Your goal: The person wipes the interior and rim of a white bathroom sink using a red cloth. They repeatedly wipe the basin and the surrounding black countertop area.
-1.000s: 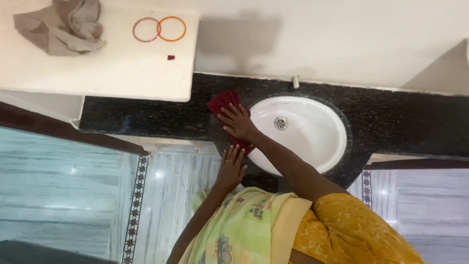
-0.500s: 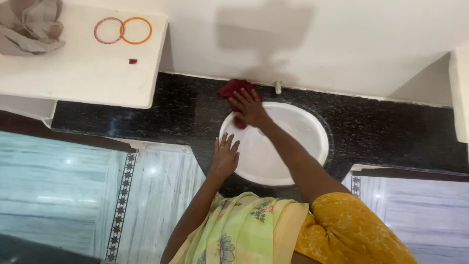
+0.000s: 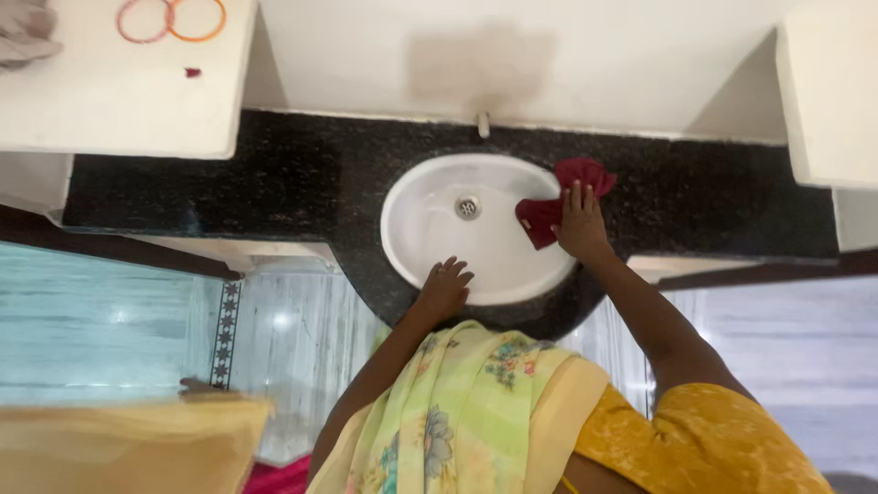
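A white oval sink (image 3: pixel 430 229) is set in a black speckled counter (image 3: pixel 256 183). My right hand (image 3: pixel 579 224) presses a dark red cloth (image 3: pixel 544 215) flat against the sink's right rim, where the basin meets the counter. Part of the cloth lies over the counter beyond my fingers. My left hand (image 3: pixel 445 285), with a ring on one finger, rests on the front rim of the sink and holds nothing. The drain (image 3: pixel 467 207) shows in the middle of the basin.
A short tap stub (image 3: pixel 482 123) stands at the wall behind the sink. A white shelf (image 3: pixel 119 101) at the upper left carries two bangles (image 3: pixel 169 20) and a grey cloth (image 3: pixel 23 37). Another white shelf (image 3: pixel 828 91) juts out at the right. Pale tiled floor (image 3: pixel 110 311) lies below.
My right hand has swept the red cloth from the sink's left rim, round the back edge, to the right rim. My left hand has stayed on the front rim.
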